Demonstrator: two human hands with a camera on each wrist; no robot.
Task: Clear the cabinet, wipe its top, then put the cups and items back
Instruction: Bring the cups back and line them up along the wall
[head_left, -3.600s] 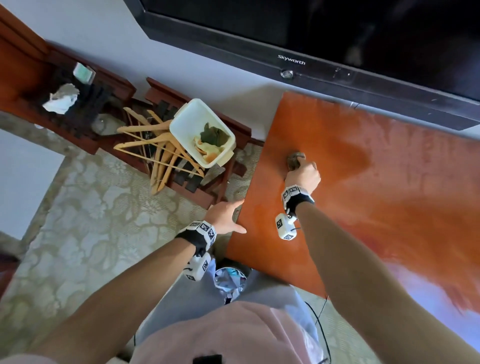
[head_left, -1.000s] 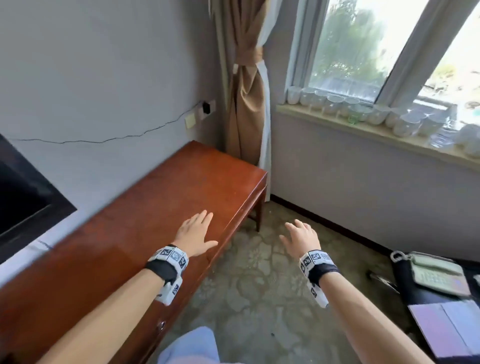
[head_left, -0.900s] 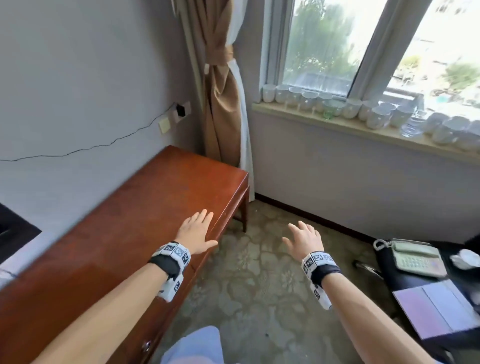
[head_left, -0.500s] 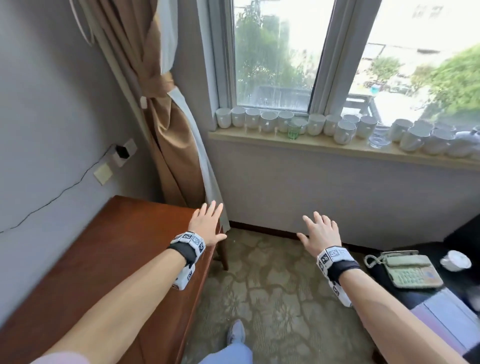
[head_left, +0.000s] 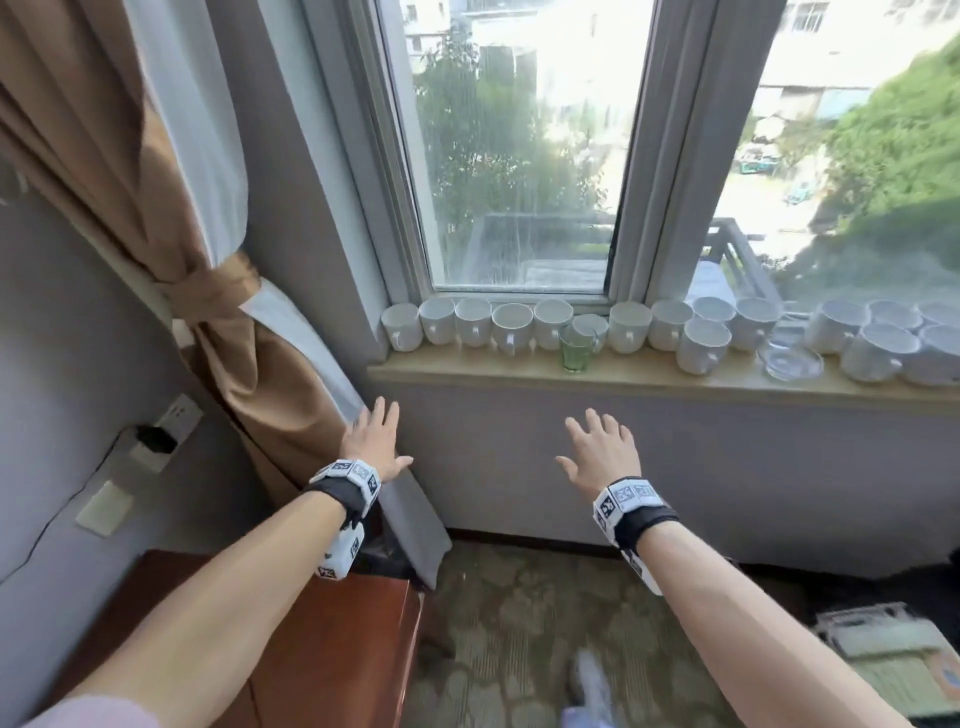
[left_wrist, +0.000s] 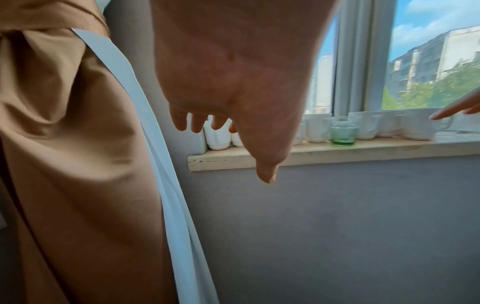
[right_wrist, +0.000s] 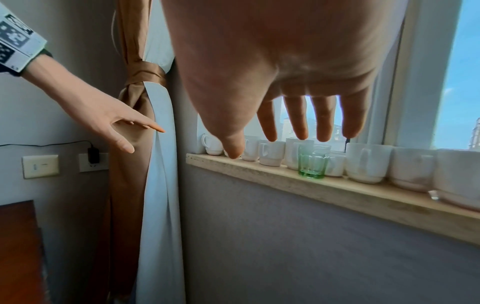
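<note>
White cups (head_left: 511, 325) lined up along the windowsill (head_left: 623, 371), centre to right of the head frame, handles mostly facing the room; parked there presumably to free the cabinet top for wiping. Green glass (head_left: 576, 349) set just in front of the row, mid-sill. Clear glass dish (head_left: 789, 358) further right, between cup groups. Exact cup count unclear: right end of the row cut off by the frame edge, some cups doubled behind others.

Left hand (head_left: 375, 441) wide, fingers spread, holding nothing, lower centre-left, just beside the tied curtain (head_left: 223, 322). Right hand (head_left: 602, 449) likewise spread and empty, lower centre, below the sill, well short of the cups. Both palms down, aimed at the sill; likely a reach to fetch cups for the put-back step.

Cabinet (head_left: 332, 644) corner only, bottom left, mostly cut off and covered by the left forearm; top surface barely visible, so wiped state unconfirmable. Telephone-like object at bottom right blurred, cropped.
</note>
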